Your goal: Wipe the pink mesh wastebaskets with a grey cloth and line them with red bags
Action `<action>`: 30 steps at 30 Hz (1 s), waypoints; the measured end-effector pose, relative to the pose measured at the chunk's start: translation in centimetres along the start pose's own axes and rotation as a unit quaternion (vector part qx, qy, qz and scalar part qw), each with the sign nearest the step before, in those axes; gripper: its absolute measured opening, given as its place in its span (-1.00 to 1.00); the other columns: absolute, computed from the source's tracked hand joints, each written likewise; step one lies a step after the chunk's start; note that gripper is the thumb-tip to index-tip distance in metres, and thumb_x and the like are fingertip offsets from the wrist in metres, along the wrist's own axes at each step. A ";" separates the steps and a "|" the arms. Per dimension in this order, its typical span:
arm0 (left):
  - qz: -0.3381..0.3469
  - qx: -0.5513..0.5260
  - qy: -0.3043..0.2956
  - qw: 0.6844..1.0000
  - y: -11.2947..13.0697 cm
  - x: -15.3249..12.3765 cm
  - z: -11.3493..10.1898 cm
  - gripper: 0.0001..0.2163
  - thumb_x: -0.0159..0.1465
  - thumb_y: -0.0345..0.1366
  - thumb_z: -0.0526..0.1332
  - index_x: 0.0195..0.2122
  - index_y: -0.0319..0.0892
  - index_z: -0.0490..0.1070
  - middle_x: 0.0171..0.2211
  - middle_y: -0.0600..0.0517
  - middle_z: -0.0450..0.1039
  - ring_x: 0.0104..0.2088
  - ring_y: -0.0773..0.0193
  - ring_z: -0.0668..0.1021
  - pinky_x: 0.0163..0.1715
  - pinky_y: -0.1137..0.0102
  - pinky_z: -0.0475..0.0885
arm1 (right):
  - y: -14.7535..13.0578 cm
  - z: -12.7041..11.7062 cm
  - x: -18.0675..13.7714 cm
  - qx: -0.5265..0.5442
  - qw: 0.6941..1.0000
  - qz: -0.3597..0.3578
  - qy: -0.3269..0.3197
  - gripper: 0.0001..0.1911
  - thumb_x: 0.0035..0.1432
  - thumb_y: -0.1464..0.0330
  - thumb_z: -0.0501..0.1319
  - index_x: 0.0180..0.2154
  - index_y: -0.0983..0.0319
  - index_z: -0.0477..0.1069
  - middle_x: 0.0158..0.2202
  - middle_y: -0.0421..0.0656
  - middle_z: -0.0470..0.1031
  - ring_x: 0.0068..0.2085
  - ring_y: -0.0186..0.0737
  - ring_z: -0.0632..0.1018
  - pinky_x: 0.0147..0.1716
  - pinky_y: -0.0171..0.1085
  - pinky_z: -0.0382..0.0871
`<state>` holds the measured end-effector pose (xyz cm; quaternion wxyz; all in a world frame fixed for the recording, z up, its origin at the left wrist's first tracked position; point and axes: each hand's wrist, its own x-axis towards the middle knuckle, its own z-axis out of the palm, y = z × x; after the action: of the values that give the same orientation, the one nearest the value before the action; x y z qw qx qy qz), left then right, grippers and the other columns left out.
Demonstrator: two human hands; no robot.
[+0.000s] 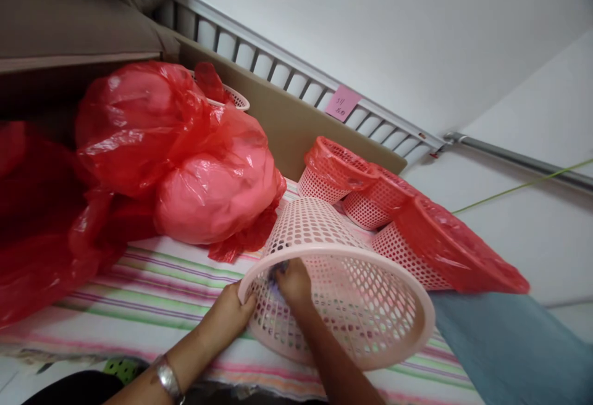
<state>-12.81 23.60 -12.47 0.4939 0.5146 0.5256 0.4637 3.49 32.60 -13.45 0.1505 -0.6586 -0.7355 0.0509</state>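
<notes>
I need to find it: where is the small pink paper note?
In the head view, upper right of centre, the small pink paper note sticks on the white railing, above the brown cardboard sheet.

Bed with striped sheet point(152, 281). On it: pink perforated basket point(324, 226) on its side, three red-lined baskets point(365, 198) behind, bulging red plastic bags point(185, 152) left.

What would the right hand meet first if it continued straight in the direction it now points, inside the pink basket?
The right hand already reaches into the pink basket, near its perforated side wall. Going straight on, it would probably meet that wall, then the basket's bottom; depth is unclear.
</notes>
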 end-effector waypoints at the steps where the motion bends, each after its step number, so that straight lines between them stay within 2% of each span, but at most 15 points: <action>1: -0.004 -0.005 0.003 1.000 -0.1 -0.1 0.0 -0.79 0.16 -0.31 0.09 -0.33 -0.28 0.48 -0.38 -0.08 0.58 -0.35 0.14 0.56 -0.30 0.37 0.43 | -0.3 0.0 -2.3 -0.003 1.000 -0.008 -0.005 -0.52 -0.07 0.40 0.17 -0.03 0.31 0.37 -0.16 0.02 0.48 -0.09 0.00 0.47 -0.07 -0.15 0.31; 5: -0.064 -0.015 -0.002 0.998 -0.1 -0.6 0.0 -0.73 0.19 -0.19 0.08 -0.33 -0.28 0.46 -0.62 0.02 0.48 -0.67 0.25 0.45 -0.62 0.41 0.35 | -0.5 -0.3 -10.7 0.013 0.997 -0.063 -0.037 -0.37 -0.21 0.44 0.20 0.02 0.21 0.33 -0.01 0.00 0.40 0.01 0.04 0.41 0.00 -0.12 0.28; 8: -0.063 -0.016 0.012 0.998 0.1 -0.7 0.1 -0.74 0.19 -0.17 0.08 -0.38 -0.26 0.43 -0.70 0.09 0.39 -0.71 0.28 0.40 -0.67 0.45 0.29 | -0.7 -1.0 -12.1 0.014 0.997 -0.046 -0.052 -0.39 -0.21 0.46 0.18 -0.01 0.17 0.34 -0.03 -0.03 0.41 -0.01 0.03 0.42 -0.02 -0.12 0.29; 11: -0.047 -0.013 0.013 0.999 0.2 -0.7 0.0 -0.76 0.19 -0.19 0.07 -0.40 -0.25 0.42 -0.67 0.10 0.38 -0.71 0.32 0.36 -0.68 0.47 0.25 | -1.0 -1.4 -9.1 -0.004 0.999 -0.022 -0.041 -0.49 -0.12 0.44 0.16 -0.03 0.19 0.34 -0.12 -0.05 0.44 -0.07 -0.01 0.45 -0.10 -0.16 0.31; 14: -0.025 -0.003 0.000 1.000 0.3 -0.5 -0.1 -0.81 0.17 -0.27 0.08 -0.44 -0.23 0.44 -0.67 0.11 0.38 -0.65 0.30 0.40 -0.61 0.47 0.29 | -0.8 -1.1 -3.9 -0.026 1.000 -0.010 0.000 -0.56 -0.07 0.41 0.17 -0.06 0.23 0.36 -0.18 -0.03 0.45 -0.10 -0.02 0.46 -0.14 -0.19 0.31; 17: -0.004 0.024 -0.002 1.000 0.4 -0.3 -0.2 -0.81 0.16 -0.33 0.08 -0.49 -0.23 0.44 -0.63 0.06 0.43 -0.51 0.23 0.49 -0.49 0.44 0.34 | 0.1 -0.1 1.6 -0.019 0.999 0.007 0.046 -0.68 0.02 0.37 0.16 -0.12 0.23 0.41 -0.17 -0.02 0.48 -0.08 -0.04 0.46 -0.10 -0.20 0.28; 21: 0.006 0.036 -0.032 0.999 0.6 0.1 -0.3 -0.77 0.18 -0.34 0.05 -0.38 -0.27 0.49 -0.43 -0.05 0.56 -0.37 0.16 0.55 -0.36 0.40 0.38 | 1.4 1.4 6.7 0.010 0.998 0.004 0.062 -0.73 0.17 0.32 0.03 -0.16 0.22 0.43 -0.12 -0.07 0.49 -0.03 -0.12 0.44 -0.01 -0.21 0.23; 26: -0.003 0.011 -0.029 1.000 0.0 -0.2 0.1 -0.76 0.19 -0.28 0.10 -0.30 -0.29 0.50 -0.36 -0.10 0.57 -0.32 0.12 0.56 -0.31 0.34 0.43 | 2.4 2.4 8.0 0.030 0.998 0.008 0.056 -0.74 0.15 0.29 0.05 -0.23 0.21 0.46 -0.21 -0.11 0.52 -0.06 -0.09 0.45 -0.03 -0.18 0.26; 28: -0.036 -0.052 -0.052 0.997 -0.9 -0.7 0.9 -0.71 0.17 -0.21 0.14 -0.18 -0.29 0.47 -0.30 -0.12 0.57 -0.33 0.12 0.56 -0.40 0.35 0.48 | 2.6 2.3 7.8 0.034 0.998 0.015 0.054 -0.74 0.14 0.27 0.07 -0.23 0.20 0.46 -0.17 -0.10 0.52 -0.06 -0.09 0.46 -0.06 -0.20 0.29; 30: -0.076 -0.115 -0.077 0.988 -2.0 -1.2 2.0 -0.63 0.15 -0.12 0.16 -0.16 -0.31 0.43 -0.29 -0.14 0.55 -0.41 0.16 0.57 -0.54 0.39 0.48 | 2.4 2.0 7.5 0.034 0.998 0.022 0.051 -0.72 0.14 0.26 0.07 -0.20 0.21 0.46 -0.12 -0.08 0.50 -0.06 -0.08 0.46 -0.07 -0.21 0.29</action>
<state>-10.96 22.25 -14.57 0.6224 0.4472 0.4669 0.4412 4.58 40.49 -14.81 0.2096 -0.6707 -0.7100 0.0455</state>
